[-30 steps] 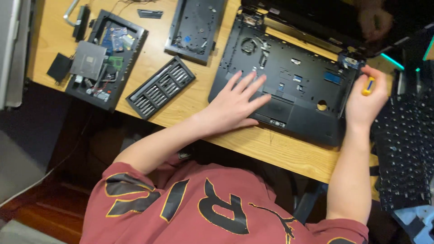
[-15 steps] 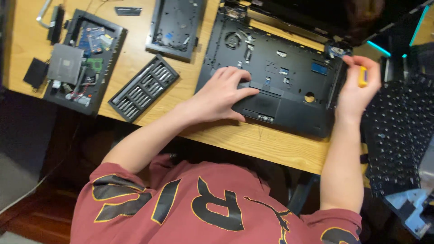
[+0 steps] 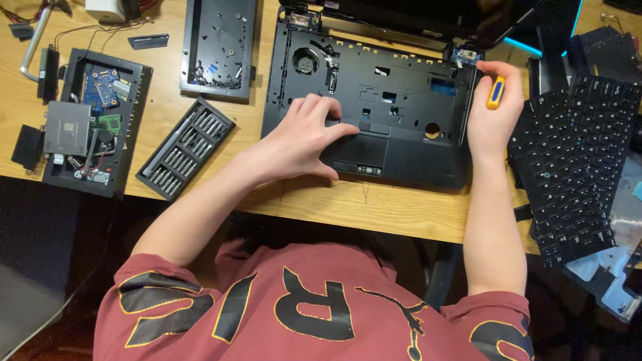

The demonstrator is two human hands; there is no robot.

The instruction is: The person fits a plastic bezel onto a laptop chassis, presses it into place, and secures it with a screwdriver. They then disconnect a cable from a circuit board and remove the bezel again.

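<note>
At the far left of my pale wooden worktop point(image 3: 401, 207) lies a gutted dark plastic chassis point(image 3: 93, 124), rectangular, with a dull grey metal drive and small green and blue circuit boards showing inside. Just right of it sits a flat black bit case point(image 3: 185, 148), laid on a diagonal, its rows of shiny steel bits catching the light. Above that is a matte black bottom cover point(image 3: 219, 47), a plain rectangle with little screw posts. My left hand point(image 3: 304, 137) rests on the laptop base point(image 3: 408, 110), fingers spread and pressed flat over the palm rest beside the smooth touchpad, thumb stretched toward the front edge. The base is a wide matte black plastic tray with ribs, cut-outs and a round fan at its upper left; its long axis runs left to right along the worktop, hinge side away from me, glossy screen tilted back beyond it. My right hand point(image 3: 491, 113) is at the base's right edge, curled and pinching a small screwdriver point(image 3: 495, 91) with a yellow and blue handle, standing roughly upright with its tip hidden. Furthest right lies a loose black keyboard point(image 3: 575, 160), its long axis running away from me.
</note>
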